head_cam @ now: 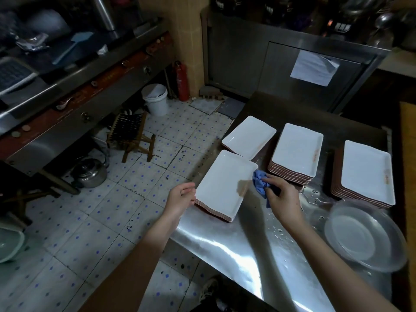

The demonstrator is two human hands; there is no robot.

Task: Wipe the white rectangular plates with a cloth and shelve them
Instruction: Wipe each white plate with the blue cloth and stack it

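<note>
Shiny stainless steel counter [225,244] is closest to the camera, with water drops on it toward the right. Off to the left, on the tiled floor, there's a metal kettle [90,173], a small wooden stool [130,134], a white plastic bucket [155,99] and a red fire extinguisher [181,81] by the wall.

On the counter, the left hand [181,195] has its fingers loosely bent and touching the left edge of the near stack of white rectangular plates [225,183]. Honestly can't tell if it's actually gripping it. That stack sits at the counter's left edge, and the undersides look reddish-brown.

The right hand [282,194] has a crumpled blue cloth [258,181] bunched in its fingers, and the cloth is touching the right rim of the top plate.

Just behind that stack is a far-left white plate [248,136], maybe a few, hard to say. Then come a taller middle stack [297,152] and a right stack [367,172]. Near the right stack is a clear round dish [364,235].
</note>
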